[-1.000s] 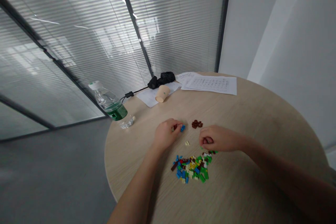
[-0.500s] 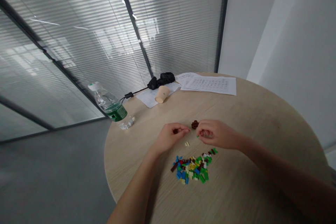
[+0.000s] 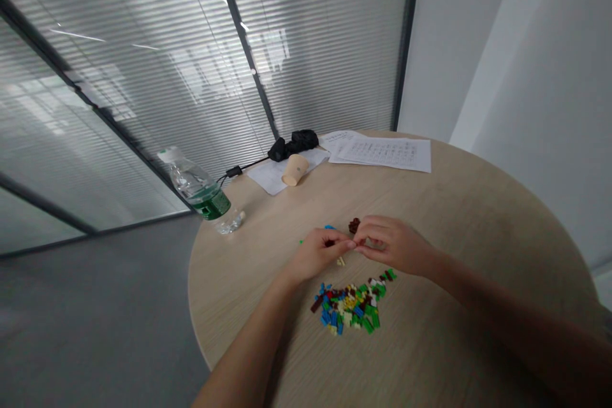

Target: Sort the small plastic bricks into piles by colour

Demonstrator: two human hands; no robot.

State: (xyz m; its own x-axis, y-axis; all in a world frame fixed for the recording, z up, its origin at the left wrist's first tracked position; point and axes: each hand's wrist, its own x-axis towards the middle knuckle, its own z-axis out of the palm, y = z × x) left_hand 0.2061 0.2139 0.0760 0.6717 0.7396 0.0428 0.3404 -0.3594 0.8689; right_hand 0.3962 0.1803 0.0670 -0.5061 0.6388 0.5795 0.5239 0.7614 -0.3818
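My left hand (image 3: 321,251) and my right hand (image 3: 389,243) meet fingertip to fingertip above the table. Both are closed in a pinch, and whatever sits between the fingers is too small or hidden to name. Just behind the right fingertips lies a cluster of dark brown bricks (image 3: 354,225). A blue piece (image 3: 329,227) shows past the left knuckles, and a small green piece (image 3: 301,241) lies at that hand's outer side. Partly covered by the left hand are a few cream pieces (image 3: 341,261). Nearer to me spreads a pile of mixed small building bricks (image 3: 349,309).
On the round wooden table (image 3: 459,204), a water bottle (image 3: 203,194) stands at the left edge. A paper cup (image 3: 295,169) lies on its side at the back, by a black bundle (image 3: 299,142) with a cable. Printed sheets (image 3: 387,152) lie to its right.
My left hand has shifted right and slightly down, so its fingertips now meet the right hand's. The blue piece and the outer green piece have come into view.
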